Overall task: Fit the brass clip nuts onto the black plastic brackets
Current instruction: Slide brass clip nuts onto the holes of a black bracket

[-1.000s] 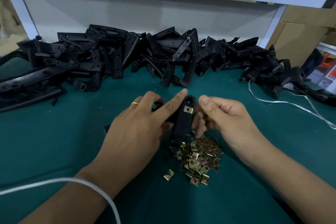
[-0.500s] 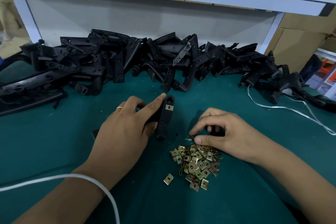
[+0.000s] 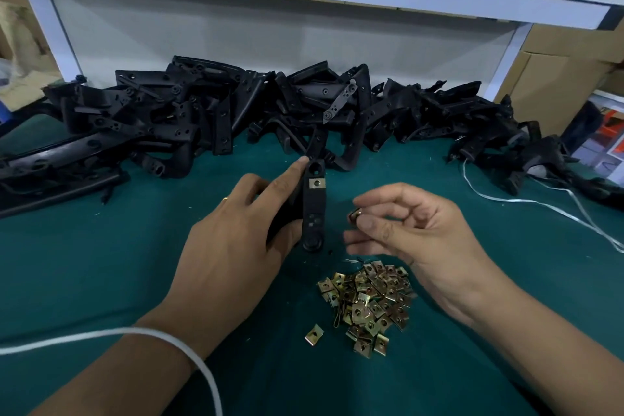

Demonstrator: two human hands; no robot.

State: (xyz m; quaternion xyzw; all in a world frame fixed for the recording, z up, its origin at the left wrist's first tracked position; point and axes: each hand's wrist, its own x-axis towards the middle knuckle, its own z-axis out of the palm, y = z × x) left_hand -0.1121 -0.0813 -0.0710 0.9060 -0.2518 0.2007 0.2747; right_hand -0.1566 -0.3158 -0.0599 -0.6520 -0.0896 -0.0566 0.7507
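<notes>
Nearest us on the green bench [image 3: 101, 280] lies the heap of brass clip nuts [image 3: 369, 304], with one stray nut [image 3: 314, 335] just beside it. Above the heap our right hand [image 3: 415, 233] pinches a single clip nut [image 3: 355, 214] between thumb and forefinger, the other fingers loosely curled. Just to its left our left hand [image 3: 233, 246] grips the black bracket [image 3: 314, 209], forefinger laid along its edge; one nut [image 3: 316, 183] already sits near the far end. The lower seat looks bare, so we judge that is where this nut goes. We should turn its open mouth toward the bracket's edge, keep the bracket steady, and slide the nut on square until the holes line up. Beyond, the pile of unfitted brackets [image 3: 236, 111] waits along the back.
</notes>
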